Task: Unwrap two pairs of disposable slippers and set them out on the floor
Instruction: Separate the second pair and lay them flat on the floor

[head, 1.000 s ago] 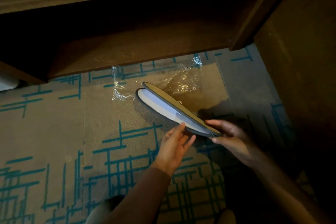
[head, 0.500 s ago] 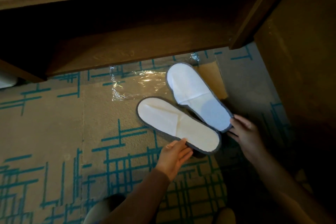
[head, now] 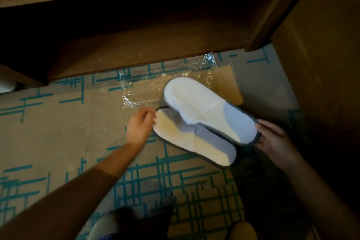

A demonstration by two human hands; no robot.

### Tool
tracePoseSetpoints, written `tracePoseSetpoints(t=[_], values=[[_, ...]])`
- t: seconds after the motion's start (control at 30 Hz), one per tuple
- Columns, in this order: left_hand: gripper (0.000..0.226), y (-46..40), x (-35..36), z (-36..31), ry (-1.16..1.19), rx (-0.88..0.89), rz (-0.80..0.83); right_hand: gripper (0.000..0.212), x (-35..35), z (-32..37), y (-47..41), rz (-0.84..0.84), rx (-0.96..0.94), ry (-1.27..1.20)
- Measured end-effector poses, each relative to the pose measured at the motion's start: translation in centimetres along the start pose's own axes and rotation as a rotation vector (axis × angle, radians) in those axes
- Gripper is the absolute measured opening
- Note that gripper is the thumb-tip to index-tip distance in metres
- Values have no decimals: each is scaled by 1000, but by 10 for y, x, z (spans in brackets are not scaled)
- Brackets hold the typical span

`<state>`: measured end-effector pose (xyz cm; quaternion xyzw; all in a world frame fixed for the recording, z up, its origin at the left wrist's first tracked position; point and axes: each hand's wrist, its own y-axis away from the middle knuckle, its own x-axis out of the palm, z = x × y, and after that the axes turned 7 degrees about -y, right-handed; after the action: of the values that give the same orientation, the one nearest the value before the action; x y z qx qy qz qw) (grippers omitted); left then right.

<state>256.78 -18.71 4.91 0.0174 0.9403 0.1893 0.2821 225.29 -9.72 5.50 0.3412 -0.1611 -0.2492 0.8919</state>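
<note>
Setting out first pair: left hand (head: pixel 140 125) pinching near slipper (head: pixel 191 142) toe, right hand (head: pixel 272 138) gripping far slipper (head: pixel 204 107) heel; next, likely lay side by side on floor (head: pixel 58 122).

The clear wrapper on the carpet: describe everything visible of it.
The wrapper is a thin, see-through plastic bag, crinkled and glinting along its edges and far right corner. It lies flat and looks empty on the patterned carpet, just in front of the dark wooden furniture. The carpet's teal lines show through it. The upper slipper overlaps its near right part. Neither hand touches it; the left hand is just in front of it.
</note>
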Motion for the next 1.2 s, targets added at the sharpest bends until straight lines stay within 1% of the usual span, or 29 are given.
tracePoseSetpoints(t=[0.03, 0.07, 0.1, 0.17, 0.23, 0.3, 0.37, 0.4, 0.47, 0.6, 0.73, 0.87, 0.93, 1.07, 1.1, 1.13, 1.17, 1.2], values=[[16, -10, -13, 0, -47, 34, -35, 17, 1, -4, 2, 39, 38, 33], [21, -16, -23, 1, -116, 83, -40, 17, 2, -9, 4, 67, 72, 74], [31, -20, -31, 3, -200, 153, -11, 17, 3, -16, 7, 87, 99, 120], [54, -18, -41, 4, -414, 375, 89, 18, 8, -34, 16, 133, 145, 195], [73, -13, -41, 7, -640, 603, 218, 18, 13, -54, 28, 180, 194, 202], [82, -8, -34, 18, -870, 729, 378, 20, 16, -74, 40, 211, 262, 235], [89, -3, -27, 35, -1037, 737, 527, 18, 17, -89, 50, 243, 319, 276], [91, -1, -24, 44, -1085, 727, 570, 19, 16, -93, 53, 254, 337, 285], [97, 1, -22, 54, -1144, 722, 601, 20, 15, -98, 55, 249, 341, 302], [105, -1, -24, 59, -1188, 742, 600, 15, 15, -98, 56, 221, 283, 425], [111, 0, -22, 58, -1208, 733, 609, 22, 16, -94, 57, 251, 168, 588], [114, 3, -17, 58, -1205, 725, 603, 20, 14, -92, 58, 255, 68, 751], [113, 5, -16, 61, -1212, 742, 588, 21, 11, -91, 57, 213, 36, 807], [113, 10, -13, 66, -1216, 745, 577, 21, 9, -81, 54, 50, 4, 949], [113, 10, -12, 67, -1207, 738, 581, 25, 10, -78, 55, 4, -38, 1017], [113, 11, -12, 67, -1198, 733, 585, 34, 12, -76, 58, -49, -133, 1098], [113, 11, -11, 68, -1192, 728, 589, 45, 14, -74, 61, -80, -274, 1168], [112, 12, -11, 68, -1187, 718, 593, 57, 16, -74, 64, -61, -406, 1220]])
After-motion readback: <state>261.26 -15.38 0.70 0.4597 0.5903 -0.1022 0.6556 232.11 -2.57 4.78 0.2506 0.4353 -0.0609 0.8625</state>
